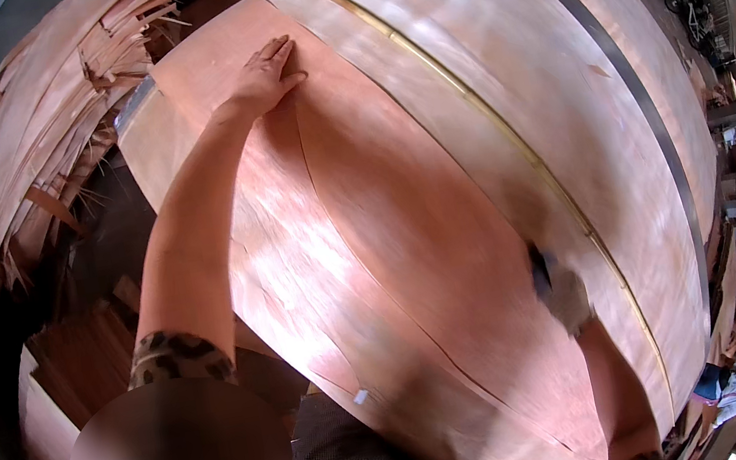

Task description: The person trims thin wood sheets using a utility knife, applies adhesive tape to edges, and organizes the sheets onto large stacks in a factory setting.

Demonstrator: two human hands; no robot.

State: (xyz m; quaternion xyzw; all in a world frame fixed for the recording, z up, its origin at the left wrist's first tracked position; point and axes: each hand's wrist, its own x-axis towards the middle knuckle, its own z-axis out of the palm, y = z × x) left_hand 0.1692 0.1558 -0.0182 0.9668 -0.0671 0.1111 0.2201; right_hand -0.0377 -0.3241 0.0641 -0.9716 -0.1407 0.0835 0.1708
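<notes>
A reddish wood veneer sheet [404, 215] lies lengthwise before me, a seam or edge line running down it. My left hand [267, 77] rests flat on its far end, fingers stretched out and bare. At the sheet's right edge is my right hand [567, 300], in a greyish glove and smeared by motion. Something dark blue shows at its fingertips; whether this is a held tool or part of the glove, I cannot make out. A paler veneer sheet [450, 15] extends to the right, with a thin bamboo pole [483, 106] lying across it.
A ragged stack of veneer sheets [60, 105] stands at the far left. A dark strip [620, 60] crosses the pale surface beyond the pole. Near my body lies a small white scrap [361, 396]. Another person [730, 389] is in the background at the lower right.
</notes>
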